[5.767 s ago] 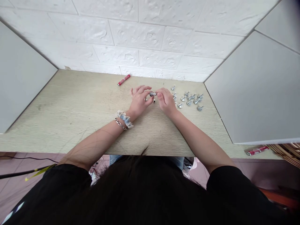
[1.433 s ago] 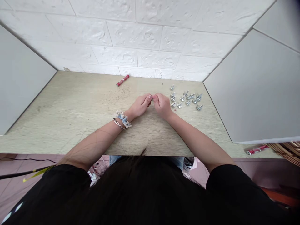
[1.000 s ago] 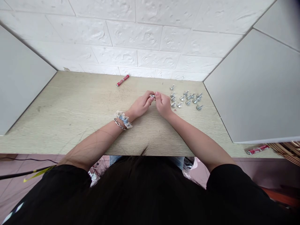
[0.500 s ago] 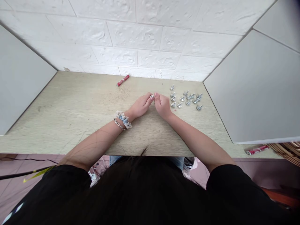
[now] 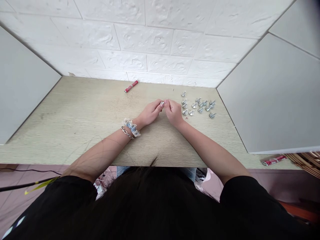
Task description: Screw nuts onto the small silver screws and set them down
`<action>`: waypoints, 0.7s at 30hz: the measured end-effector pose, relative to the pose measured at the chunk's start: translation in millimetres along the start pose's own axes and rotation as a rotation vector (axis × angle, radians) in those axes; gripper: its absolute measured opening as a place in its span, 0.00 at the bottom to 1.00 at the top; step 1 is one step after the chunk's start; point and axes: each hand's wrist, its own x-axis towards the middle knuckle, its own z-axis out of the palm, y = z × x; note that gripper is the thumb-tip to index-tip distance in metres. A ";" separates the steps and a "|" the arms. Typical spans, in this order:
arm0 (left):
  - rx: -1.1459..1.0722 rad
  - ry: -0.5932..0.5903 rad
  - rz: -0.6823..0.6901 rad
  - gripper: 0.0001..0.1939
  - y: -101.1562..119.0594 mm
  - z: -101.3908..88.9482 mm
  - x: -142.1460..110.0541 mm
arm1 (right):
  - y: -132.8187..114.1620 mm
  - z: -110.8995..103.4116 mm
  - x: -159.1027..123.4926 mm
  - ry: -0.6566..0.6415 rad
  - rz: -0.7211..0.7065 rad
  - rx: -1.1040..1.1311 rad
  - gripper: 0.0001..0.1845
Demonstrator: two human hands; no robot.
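Note:
Both hands meet over the middle of the table, thumbs and fingers closed around one small silvery metal piece (image 5: 162, 103), mostly covered by the fingers. It looks like one of the bolts with washers (image 5: 194, 105) lying to the right. My left hand (image 5: 150, 112) pinches the piece from the left. My right hand (image 5: 173, 111) has curled fingers, with its thumb against the same piece. Several more of these bolts stand or lie just beyond my right hand, their wide round ends down and shanks tilted up.
A red tube (image 5: 131, 86) lies near the white brick-patterned wall (image 5: 160, 40). Another red tube (image 5: 274, 160) sits at the front right edge beside a wicker item (image 5: 306, 163). Pale panels (image 5: 275, 96) border the wooden table (image 5: 82, 113) on both sides.
Hardly anything differs. My hands stay together on the metal piece, with only a slight shift of the thumbs; the bolts on the table lie as before.

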 end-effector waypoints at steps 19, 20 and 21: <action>0.189 0.177 0.097 0.14 -9.8 3.5 2.9 | 0.6 -1.6 3.1 -0.045 0.124 0.162 0.28; 0.184 0.173 0.094 0.14 -10.2 3.5 2.9 | 1.0 -1.8 3.3 -0.051 0.124 0.159 0.28; 0.178 0.169 0.089 0.14 -10.5 3.4 2.9 | 1.4 -2.1 3.6 -0.060 0.124 0.156 0.28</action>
